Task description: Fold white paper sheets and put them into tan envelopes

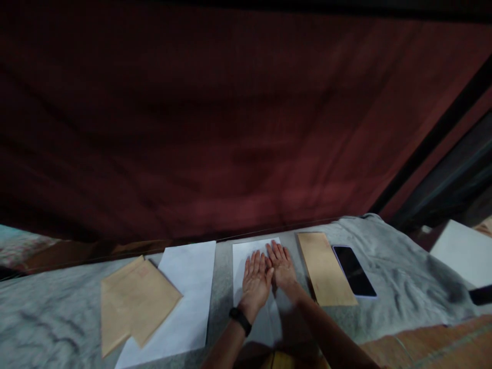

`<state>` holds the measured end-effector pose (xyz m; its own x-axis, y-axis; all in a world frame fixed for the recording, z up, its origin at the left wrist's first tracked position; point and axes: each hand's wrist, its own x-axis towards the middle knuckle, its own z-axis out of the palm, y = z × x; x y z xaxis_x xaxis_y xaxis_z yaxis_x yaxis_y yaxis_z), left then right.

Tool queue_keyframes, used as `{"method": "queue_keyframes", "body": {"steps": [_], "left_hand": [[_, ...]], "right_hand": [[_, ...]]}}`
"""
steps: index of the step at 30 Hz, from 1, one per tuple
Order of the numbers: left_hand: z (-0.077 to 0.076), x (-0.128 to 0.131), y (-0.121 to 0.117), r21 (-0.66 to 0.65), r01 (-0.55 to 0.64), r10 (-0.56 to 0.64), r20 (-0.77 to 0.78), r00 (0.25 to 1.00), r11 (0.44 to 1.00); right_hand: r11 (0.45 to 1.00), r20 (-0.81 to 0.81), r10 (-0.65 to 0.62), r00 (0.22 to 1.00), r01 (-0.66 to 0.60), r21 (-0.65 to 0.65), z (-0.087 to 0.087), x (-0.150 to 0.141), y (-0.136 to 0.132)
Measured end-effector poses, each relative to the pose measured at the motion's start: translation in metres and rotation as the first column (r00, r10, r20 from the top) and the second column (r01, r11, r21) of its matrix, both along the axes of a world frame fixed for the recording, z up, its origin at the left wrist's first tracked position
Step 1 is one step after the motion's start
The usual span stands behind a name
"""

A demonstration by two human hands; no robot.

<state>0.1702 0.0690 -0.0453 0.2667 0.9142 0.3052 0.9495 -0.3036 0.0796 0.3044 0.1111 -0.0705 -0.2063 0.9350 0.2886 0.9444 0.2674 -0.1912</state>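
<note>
Sheet, apparently partway through handling: left hand and right hand lie flat over it, each grip unclosed, holding nothing; white paper at left lies untouched

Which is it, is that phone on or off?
Its screen looks off: the phone lies face up on the grey cloth, showing plain black with nothing lit.
</note>
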Motion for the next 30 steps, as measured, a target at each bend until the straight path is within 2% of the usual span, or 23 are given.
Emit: {"method": "queue_keyframes", "body": {"steps": [2,5,9,12,16,20,26,30], "left_hand": [[-0.004,-0.001,0.017,-0.032,-0.025,0.025,-0.002,1.000,0.999],[-0.012,-0.015,0.032,-0.021,-0.078,0.078,-0.012,0.997,0.997],[-0.020,-0.044,0.034,0.042,-0.131,0.132,-0.009,0.991,0.990],[-0.023,-0.055,0.030,0.063,-0.167,0.167,-0.001,0.986,0.984],[-0.021,-0.055,0.027,0.062,-0.193,0.193,0.000,0.981,0.979],[-0.019,-0.052,0.027,0.058,-0.188,0.189,-0.004,0.982,0.980],[-0.021,-0.054,0.027,0.057,-0.182,0.182,0.003,0.983,0.982],[-0.019,-0.054,0.026,0.044,-0.176,0.176,0.006,0.984,0.983]], "right_hand": [[1.000,-0.009,0.013,1.000,-0.013,0.018,0.000,0.001,0.000],[0.999,-0.028,0.006,1.000,-0.004,0.051,-0.001,0.000,0.001],[0.998,-0.048,-0.006,0.999,0.009,0.057,0.000,-0.002,0.001],[0.999,-0.041,-0.015,0.999,0.017,0.048,0.000,-0.002,0.000],[0.998,-0.041,-0.028,0.999,0.030,0.055,0.003,-0.004,0.000],[0.999,-0.052,-0.030,0.998,0.032,0.032,0.007,-0.019,0.005],[0.996,-0.050,0.072,0.996,-0.074,-0.044,0.016,-0.051,0.011],[0.996,-0.079,0.081,0.994,-0.084,-0.037,0.022,-0.048,-0.001]]}}
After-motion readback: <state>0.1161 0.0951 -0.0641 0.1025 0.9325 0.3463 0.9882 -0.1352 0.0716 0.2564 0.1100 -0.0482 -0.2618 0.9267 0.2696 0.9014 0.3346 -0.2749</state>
